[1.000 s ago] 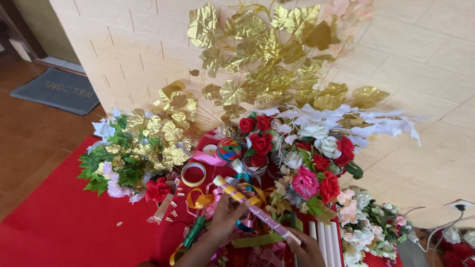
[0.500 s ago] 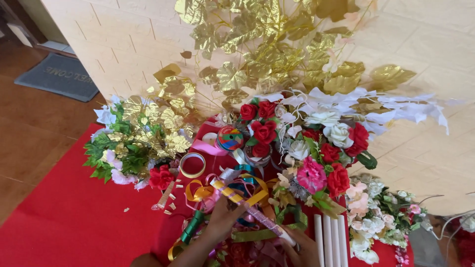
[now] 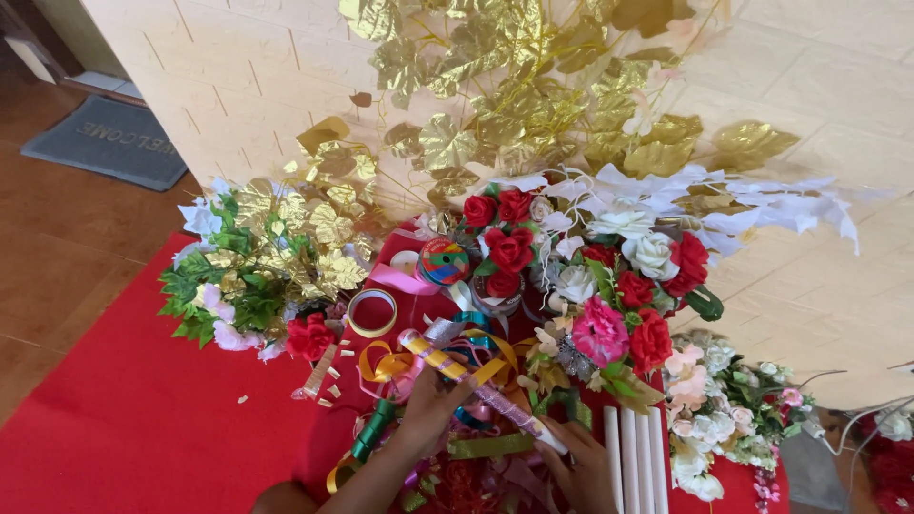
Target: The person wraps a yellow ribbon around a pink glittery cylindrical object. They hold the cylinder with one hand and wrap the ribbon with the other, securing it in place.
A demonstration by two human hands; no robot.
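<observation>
Glossy metallic-gold foil leaves (image 3: 533,105), matt red cloth (image 3: 124,428) (felt-like), shiny satin ribbon (image 3: 381,366), rough cream wall (image 3: 238,67)

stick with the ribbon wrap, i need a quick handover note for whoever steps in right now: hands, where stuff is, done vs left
Left hand: grip around the middle of the stick, steadying it.
Right hand: at the stick's lower end, fingers on it.
Stick: lies slanted over the red cloth; the upper part is wound in yellow ribbon, the lower part looks pinkish and shiny.
Nearby: tape roll, green ribbon, white sticks, red roses, gold leaves.
Done: the upper part is wrapped. Left: the lower part has no yellow ribbon yet.
</observation>
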